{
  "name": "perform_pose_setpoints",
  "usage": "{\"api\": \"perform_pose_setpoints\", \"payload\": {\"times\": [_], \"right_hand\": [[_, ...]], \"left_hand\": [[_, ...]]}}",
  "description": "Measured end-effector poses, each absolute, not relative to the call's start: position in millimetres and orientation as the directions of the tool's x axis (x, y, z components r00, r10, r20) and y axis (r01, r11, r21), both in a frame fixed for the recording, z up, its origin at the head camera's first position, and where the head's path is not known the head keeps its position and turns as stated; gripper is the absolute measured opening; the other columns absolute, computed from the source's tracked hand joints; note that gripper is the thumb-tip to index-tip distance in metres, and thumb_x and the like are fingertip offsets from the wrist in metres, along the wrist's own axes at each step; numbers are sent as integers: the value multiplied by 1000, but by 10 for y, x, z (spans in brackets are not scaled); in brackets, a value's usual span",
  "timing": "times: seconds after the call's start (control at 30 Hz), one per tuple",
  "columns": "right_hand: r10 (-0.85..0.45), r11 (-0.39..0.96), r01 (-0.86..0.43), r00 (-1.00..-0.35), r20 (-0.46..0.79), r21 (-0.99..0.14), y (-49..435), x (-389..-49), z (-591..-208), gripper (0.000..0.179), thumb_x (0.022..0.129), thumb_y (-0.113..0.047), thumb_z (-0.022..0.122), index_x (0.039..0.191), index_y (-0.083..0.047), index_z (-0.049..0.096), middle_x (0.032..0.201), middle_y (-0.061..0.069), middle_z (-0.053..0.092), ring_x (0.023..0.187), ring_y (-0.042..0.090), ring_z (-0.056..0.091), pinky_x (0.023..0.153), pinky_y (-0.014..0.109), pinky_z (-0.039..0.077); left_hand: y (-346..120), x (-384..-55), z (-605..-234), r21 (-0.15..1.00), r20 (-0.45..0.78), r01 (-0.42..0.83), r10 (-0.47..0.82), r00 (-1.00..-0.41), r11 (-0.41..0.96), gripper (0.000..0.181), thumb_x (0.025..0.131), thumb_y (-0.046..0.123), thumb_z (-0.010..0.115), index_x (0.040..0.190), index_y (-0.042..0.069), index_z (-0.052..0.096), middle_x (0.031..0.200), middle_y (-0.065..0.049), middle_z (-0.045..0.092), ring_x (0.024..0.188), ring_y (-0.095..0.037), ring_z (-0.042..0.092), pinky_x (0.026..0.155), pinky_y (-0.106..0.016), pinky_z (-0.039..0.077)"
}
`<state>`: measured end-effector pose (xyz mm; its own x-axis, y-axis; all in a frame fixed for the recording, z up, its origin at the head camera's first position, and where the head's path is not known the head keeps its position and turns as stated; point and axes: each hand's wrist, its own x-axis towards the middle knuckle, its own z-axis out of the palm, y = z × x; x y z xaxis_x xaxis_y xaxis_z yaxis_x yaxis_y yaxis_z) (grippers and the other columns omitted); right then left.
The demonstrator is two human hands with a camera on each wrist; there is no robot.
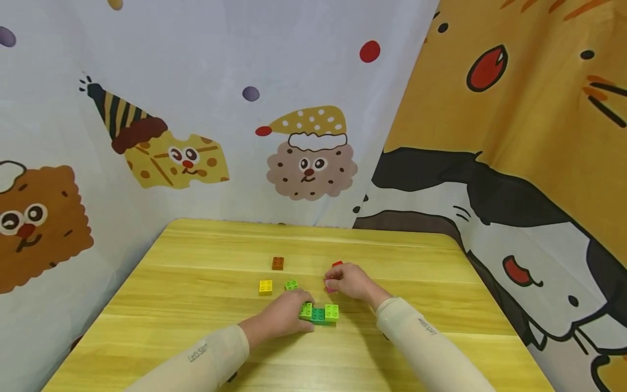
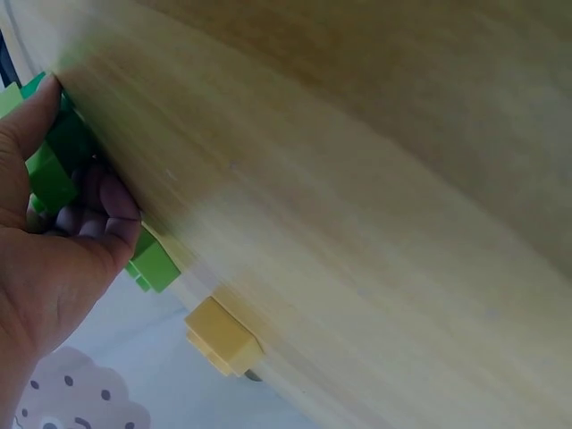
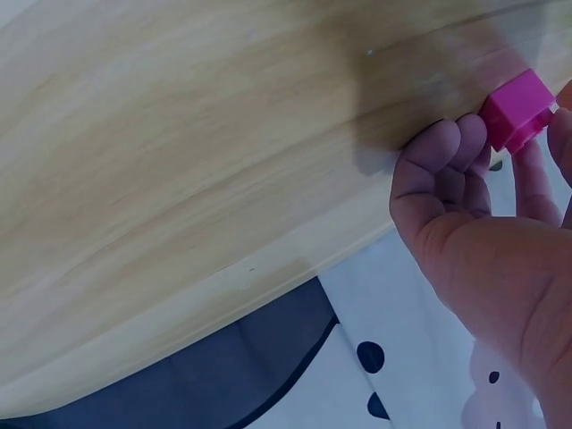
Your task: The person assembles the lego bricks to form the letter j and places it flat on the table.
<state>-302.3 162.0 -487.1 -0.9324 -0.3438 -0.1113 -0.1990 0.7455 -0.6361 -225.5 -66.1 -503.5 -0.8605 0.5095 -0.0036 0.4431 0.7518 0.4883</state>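
My left hand [image 1: 283, 314] grips the left end of a green block assembly [image 1: 318, 314] on the table, with its thumb along the near side. Light green blocks stand on a darker green base, one at each end; the fingers hide part of the left one. To the right and farther back, my right hand [image 1: 356, 282] pinches a pink block [image 3: 518, 109] between thumb and index finger, close to the tabletop. A red block [image 1: 337, 263] shows just behind that hand, mostly covered. A light green block [image 1: 291, 285] lies just beyond the left hand's fingers.
A yellow block [image 1: 265, 287] lies left of the loose green one, and a brown block [image 1: 277, 263] sits farther back. The wooden table [image 1: 196, 261] ends at a printed cloth [image 1: 235, 201] behind, with more cloth on the right.
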Motion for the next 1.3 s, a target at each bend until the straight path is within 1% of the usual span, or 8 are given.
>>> {"api": "perform_pose_setpoints", "payload": {"times": [0.13,0.33,0.43,0.57,0.63,0.8,1.0,1.3], "right_hand": [[-338,750,-200,-936,-104,-630,1678,-3010,-4854,25,101,-24,76,122,-9,78,116,2,79,107,17,70,98,43,59],[-332,753,-186,-936,-121,-631,1739,-2989,-4846,27,102,-27,75,122,-9,77,115,2,78,104,16,69,96,42,59],[-363,752,-210,-923,-126,-625,1764,-2982,-4852,35,98,-28,80,127,-8,75,119,3,77,107,18,69,100,45,58],[-406,762,-264,-906,-119,-591,1783,-2983,-4853,50,91,-27,87,134,-9,71,129,7,75,115,21,68,106,49,57],[-418,768,-285,-901,-113,-573,1781,-2987,-4859,52,89,-25,90,135,-9,71,130,9,74,114,22,67,105,49,57],[-417,787,-303,-903,-101,-537,1760,-2990,-4873,49,85,-19,92,130,-9,74,126,9,74,110,21,65,102,48,57],[-421,792,-330,-904,-69,-514,1743,-3012,-4904,44,86,-16,92,126,-9,77,119,9,74,104,20,63,98,45,58],[-410,795,-317,-909,-73,-517,1742,-2991,-4930,38,87,-17,90,122,-11,78,122,10,73,105,20,63,99,46,58]], "left_hand": [[-654,-2251,-5030,492,-7,437,506,-863,753,55,85,37,92,128,9,71,131,-8,73,124,-27,67,111,-45,54],[-653,-2248,-5036,498,-12,429,501,-865,754,53,85,36,91,126,10,71,130,-7,73,123,-26,67,110,-45,54],[-657,-2243,-5039,498,-17,426,500,-866,755,53,86,37,91,127,10,71,130,-8,73,123,-27,67,110,-46,54],[-662,-2241,-5025,499,-19,421,495,-868,758,55,86,37,91,129,10,70,133,-9,72,126,-29,66,112,-47,53],[-665,-2245,-5016,499,-23,419,494,-869,759,56,86,36,90,130,9,70,134,-9,72,127,-29,66,112,-48,53],[-666,-2243,-4993,503,-31,419,500,-866,756,55,87,36,90,130,10,69,136,-10,71,131,-31,64,114,-49,51],[-666,-2243,-4977,500,-23,423,499,-866,756,55,86,36,91,130,10,70,136,-10,71,131,-31,64,115,-49,51],[-655,-2252,-5020,501,-27,422,500,-865,756,57,87,40,90,130,11,70,134,-7,72,127,-27,65,111,-46,54]]}}
